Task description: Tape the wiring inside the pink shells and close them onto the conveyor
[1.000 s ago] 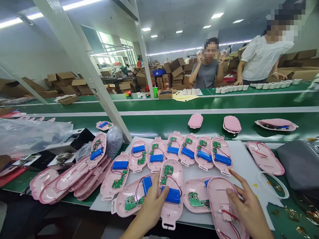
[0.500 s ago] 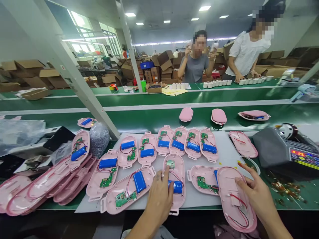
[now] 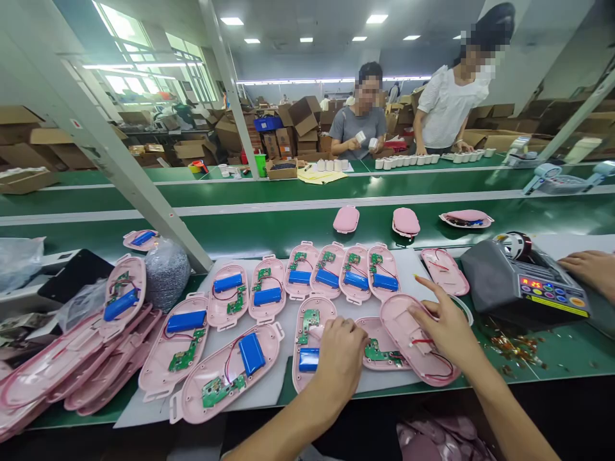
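Observation:
My left hand (image 3: 340, 353) has its fingers curled over the left end of a pink shell (image 3: 384, 362) with a green circuit board. What those fingers grip is hidden. Beside it lies another pink shell (image 3: 303, 379) holding a green board and a blue battery pack. My right hand (image 3: 444, 326) grips a pink shell half (image 3: 394, 314) with red and black wires, its thumb on the inner face and its index finger raised. A small yellow bit shows at that fingertip. The held half partly covers the shell with the board.
Several pink shells with blue batteries lie on a white sheet (image 3: 230, 390). Stacked shells (image 3: 91, 358) stand left, near a bag (image 3: 167, 272). At right are a grey tape dispenser (image 3: 500, 288), amber scraps (image 3: 514, 349) and another person's hand (image 3: 589, 266). Two people work across the bench.
My left hand has left the central shell's board and moved right, its fingers now curled. My right hand has brought the shell half up and left, over the neighbouring shell. The view has shifted right.

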Motion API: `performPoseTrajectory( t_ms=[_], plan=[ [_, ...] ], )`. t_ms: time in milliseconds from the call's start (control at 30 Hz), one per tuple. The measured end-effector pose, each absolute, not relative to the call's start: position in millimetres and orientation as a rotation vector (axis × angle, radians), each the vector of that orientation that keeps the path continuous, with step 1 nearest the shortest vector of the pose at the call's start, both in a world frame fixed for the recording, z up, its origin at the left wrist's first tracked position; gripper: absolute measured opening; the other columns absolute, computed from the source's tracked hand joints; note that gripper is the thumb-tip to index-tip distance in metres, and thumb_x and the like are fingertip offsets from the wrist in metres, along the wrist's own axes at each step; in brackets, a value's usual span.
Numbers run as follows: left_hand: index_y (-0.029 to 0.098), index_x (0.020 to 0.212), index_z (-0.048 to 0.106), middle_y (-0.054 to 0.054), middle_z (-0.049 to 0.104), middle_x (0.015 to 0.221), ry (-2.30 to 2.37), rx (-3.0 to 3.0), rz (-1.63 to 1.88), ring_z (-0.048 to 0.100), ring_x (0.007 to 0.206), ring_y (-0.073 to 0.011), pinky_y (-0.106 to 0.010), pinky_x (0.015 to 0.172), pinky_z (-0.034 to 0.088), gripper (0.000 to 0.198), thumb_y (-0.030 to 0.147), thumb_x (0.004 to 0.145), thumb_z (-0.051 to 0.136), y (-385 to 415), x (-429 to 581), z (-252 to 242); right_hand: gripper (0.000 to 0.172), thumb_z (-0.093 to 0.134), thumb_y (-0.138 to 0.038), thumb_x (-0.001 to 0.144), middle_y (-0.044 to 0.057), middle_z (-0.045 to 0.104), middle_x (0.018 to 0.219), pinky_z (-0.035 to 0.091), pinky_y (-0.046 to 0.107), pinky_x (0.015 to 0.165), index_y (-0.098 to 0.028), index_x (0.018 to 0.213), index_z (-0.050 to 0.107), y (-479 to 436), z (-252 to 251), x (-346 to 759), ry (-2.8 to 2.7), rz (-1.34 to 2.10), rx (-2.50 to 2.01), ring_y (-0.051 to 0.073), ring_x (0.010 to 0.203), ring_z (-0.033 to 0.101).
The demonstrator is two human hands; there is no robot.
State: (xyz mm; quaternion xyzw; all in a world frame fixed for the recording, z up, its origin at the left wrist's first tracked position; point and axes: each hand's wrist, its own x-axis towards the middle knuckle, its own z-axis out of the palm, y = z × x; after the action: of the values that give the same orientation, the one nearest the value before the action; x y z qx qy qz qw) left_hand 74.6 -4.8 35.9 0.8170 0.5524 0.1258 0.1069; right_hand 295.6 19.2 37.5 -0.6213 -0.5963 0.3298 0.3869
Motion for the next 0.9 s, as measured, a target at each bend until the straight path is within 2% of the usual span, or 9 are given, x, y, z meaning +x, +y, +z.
performPoseTrajectory(
  t_ms=[100,233,367,500,600,733,833,900],
  plan=[
    [0.021,0.09,0.069,-0.006,0.069,0.089,1.644,2.38,0.396,0.061,0.088,-0.0262,-0.042,0.08,0.048,0.007,0.023,0.089,0.062,3,77,31,0.063,0.049,-0.045,0.09,-0.008,0.042,0.057,0.033,0.024,0.055,-0.018,0.146,0.036,28,37,293,-1.644,0.741,-1.628,0.012,0.052,0.039],
    [0.013,0.099,0.064,-0.012,0.065,0.1,1.804,2.357,0.39,0.059,0.093,-0.0307,-0.046,0.082,0.049,0.022,0.026,0.082,0.071,3,75,31,0.061,0.047,-0.043,0.091,-0.008,0.05,0.059,0.035,0.026,0.059,-0.021,0.147,0.034,28,36,298,-1.705,0.678,-1.7,0.013,0.053,0.041],
    [0.014,0.089,0.066,-0.013,0.066,0.095,1.779,2.393,0.316,0.059,0.092,-0.0313,-0.047,0.083,0.048,0.007,0.018,0.085,0.063,8,80,30,0.061,0.046,-0.045,0.09,-0.008,0.051,0.058,0.036,0.026,0.059,-0.023,0.146,0.036,25,39,296,-1.704,0.657,-1.736,0.013,0.051,0.042],
    [0.014,0.08,0.066,-0.015,0.066,0.091,1.768,2.374,0.347,0.059,0.094,-0.0331,-0.049,0.08,0.048,0.013,0.012,0.085,0.054,14,86,26,0.06,0.046,-0.048,0.09,-0.003,0.061,0.067,0.038,0.028,0.06,-0.025,0.145,0.037,21,38,290,-1.718,0.614,-1.783,0.016,0.052,0.051],
    [0.016,0.085,0.062,-0.011,0.067,0.093,1.739,2.324,0.423,0.061,0.091,-0.0276,-0.042,0.078,0.049,0.012,0.013,0.088,0.05,15,82,29,0.06,0.043,-0.05,0.091,0.0,0.066,0.076,0.04,0.029,0.06,-0.026,0.146,0.036,20,34,292,-1.738,0.566,-1.802,0.018,0.053,0.055],
    [0.02,0.093,0.052,-0.001,0.067,0.087,1.452,1.908,0.827,0.063,0.081,-0.0154,-0.028,0.072,0.05,0.015,0.021,0.099,0.038,17,65,40,0.057,0.039,-0.046,0.094,0.002,0.07,0.085,0.039,0.03,0.062,-0.027,0.148,0.034,27,37,299,-1.892,0.421,-1.788,0.022,0.064,0.063],
    [0.021,0.092,0.052,0.0,0.066,0.084,1.327,1.832,0.948,0.062,0.08,-0.0163,-0.029,0.075,0.049,0.013,0.022,0.099,0.04,23,60,48,0.054,0.037,-0.04,0.096,0.002,0.071,0.089,0.039,0.029,0.061,-0.03,0.149,0.032,40,50,293,-2.141,0.392,-1.669,0.023,0.072,0.065],
    [0.021,0.093,0.055,-0.004,0.065,0.096,1.334,2.097,0.929,0.061,0.092,-0.0203,-0.035,0.082,0.049,0.011,0.02,0.097,0.044,28,63,49,0.051,0.036,-0.035,0.097,0.003,0.072,0.094,0.04,0.029,0.064,-0.031,0.148,0.033,50,62,283,-2.269,0.403,-1.542,0.024,0.08,0.067]
  ],
)
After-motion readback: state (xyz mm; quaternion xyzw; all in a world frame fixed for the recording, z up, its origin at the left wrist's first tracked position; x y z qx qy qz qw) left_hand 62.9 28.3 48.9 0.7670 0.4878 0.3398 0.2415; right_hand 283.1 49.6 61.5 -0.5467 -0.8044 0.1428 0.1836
